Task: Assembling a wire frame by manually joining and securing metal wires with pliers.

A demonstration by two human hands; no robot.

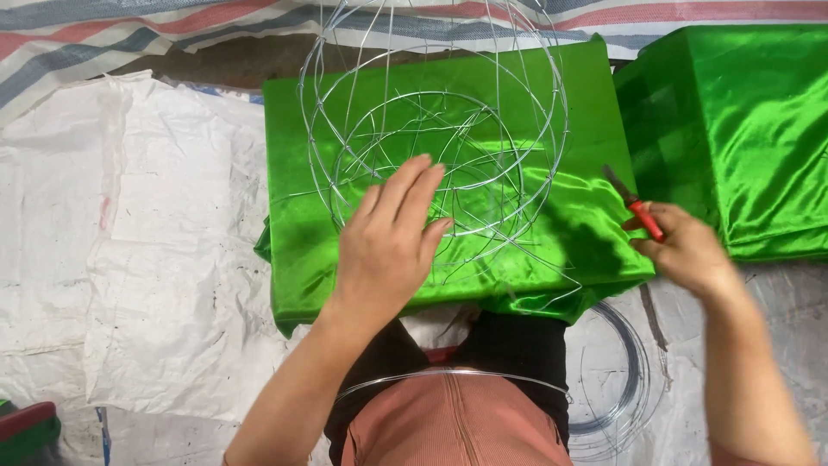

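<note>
In the head view, the left hand (390, 237) is resting palm-down with fingers loosely spread on the round wire frame (431, 138), which is sitting on a folded green satin cloth (293, 250) with its rings opening away from the person. The right hand (686, 250) is gripping red-handled pliers (636, 207) just right of the cloth, their long axis slanting up and leftward, tip pointing at the frame.

Head-worn view, steeply downward, close
</note>
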